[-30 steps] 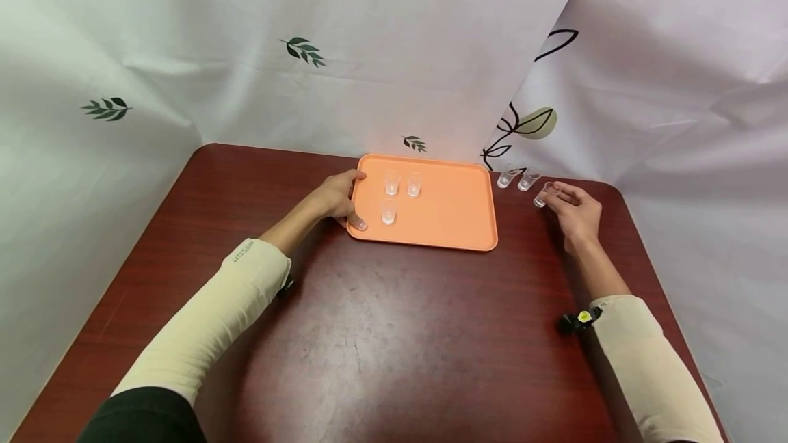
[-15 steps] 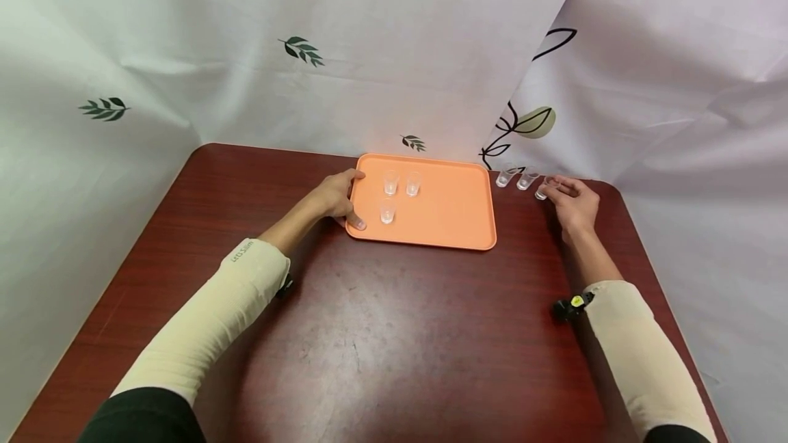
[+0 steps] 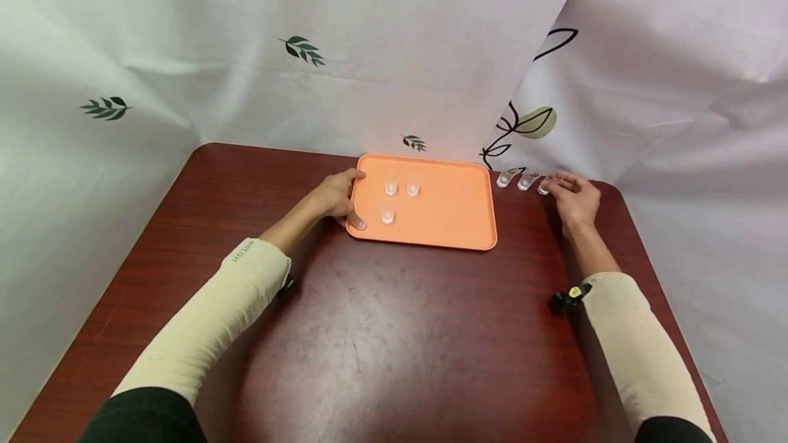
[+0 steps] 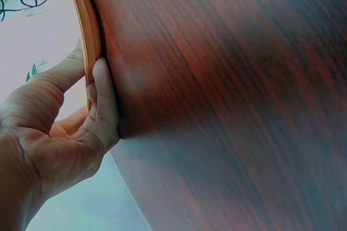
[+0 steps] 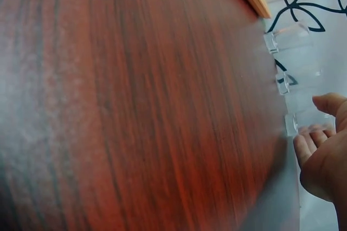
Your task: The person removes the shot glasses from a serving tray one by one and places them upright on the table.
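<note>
A dark red-brown wooden worktop [image 3: 394, 333] with rounded corners fills the lower part of the view, its glossy surface catching soft light. White cloth sheets [image 3: 369, 39] hang behind and on both sides of it, creased in places. Small green leaf sprigs [image 3: 303, 50] and a larger black-lined vine [image 3: 523, 125] are printed on the cloth.

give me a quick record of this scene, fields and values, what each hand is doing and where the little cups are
left hand: grips the left edge of the orange tray
right hand: fingers around the nearest clear cup, which stands on the table
cups on tray: three, upright, in the left half
cups off tray: three in a row right of the tray
backdrop: white cloth with leaf prints
</note>
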Demonstrator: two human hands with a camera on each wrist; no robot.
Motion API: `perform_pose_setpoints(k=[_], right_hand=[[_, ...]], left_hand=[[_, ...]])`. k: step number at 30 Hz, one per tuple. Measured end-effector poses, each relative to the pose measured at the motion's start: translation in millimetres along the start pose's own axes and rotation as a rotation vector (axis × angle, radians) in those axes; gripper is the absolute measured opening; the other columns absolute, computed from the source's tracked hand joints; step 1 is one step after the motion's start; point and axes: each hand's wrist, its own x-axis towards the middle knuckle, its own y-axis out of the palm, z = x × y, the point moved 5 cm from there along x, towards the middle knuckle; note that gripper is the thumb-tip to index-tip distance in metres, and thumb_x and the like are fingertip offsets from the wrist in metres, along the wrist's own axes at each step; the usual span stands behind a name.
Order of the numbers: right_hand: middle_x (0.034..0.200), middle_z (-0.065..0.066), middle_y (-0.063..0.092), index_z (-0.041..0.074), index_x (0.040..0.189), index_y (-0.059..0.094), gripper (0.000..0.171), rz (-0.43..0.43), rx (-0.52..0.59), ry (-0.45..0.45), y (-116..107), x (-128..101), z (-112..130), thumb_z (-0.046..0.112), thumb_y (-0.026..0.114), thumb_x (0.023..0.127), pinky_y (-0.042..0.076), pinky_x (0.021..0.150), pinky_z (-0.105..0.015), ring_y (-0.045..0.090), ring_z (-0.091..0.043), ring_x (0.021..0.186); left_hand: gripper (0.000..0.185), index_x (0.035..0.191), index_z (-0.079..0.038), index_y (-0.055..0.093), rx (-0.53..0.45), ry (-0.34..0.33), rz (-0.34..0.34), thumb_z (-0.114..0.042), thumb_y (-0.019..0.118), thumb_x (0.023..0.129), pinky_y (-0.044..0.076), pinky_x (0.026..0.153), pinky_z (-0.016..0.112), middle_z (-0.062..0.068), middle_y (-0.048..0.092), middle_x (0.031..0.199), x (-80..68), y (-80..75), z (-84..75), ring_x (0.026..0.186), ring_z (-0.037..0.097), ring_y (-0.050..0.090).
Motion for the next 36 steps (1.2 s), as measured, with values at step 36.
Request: perform_pose_setpoints(k=[36], right_hand=[[0.09, 0.02, 0.081, 0.009, 0.13, 0.077, 0.046, -0.021, 0.017, 0.039, -29, -23, -11, -0.001, 0.093, 0.088, 0.061, 0.075, -0.005, 0.076, 0.008, 0.085]], left_hand=[[0.129, 0.18, -0.016, 0.027, 0.086, 0.03, 0.009, -0.012, 0.107, 0.078, 0.07, 0.064, 0.033, 0.03, 0.039, 0.176, -37.6, -4.0, -27.4, 0.075, 0.022, 0.072]])
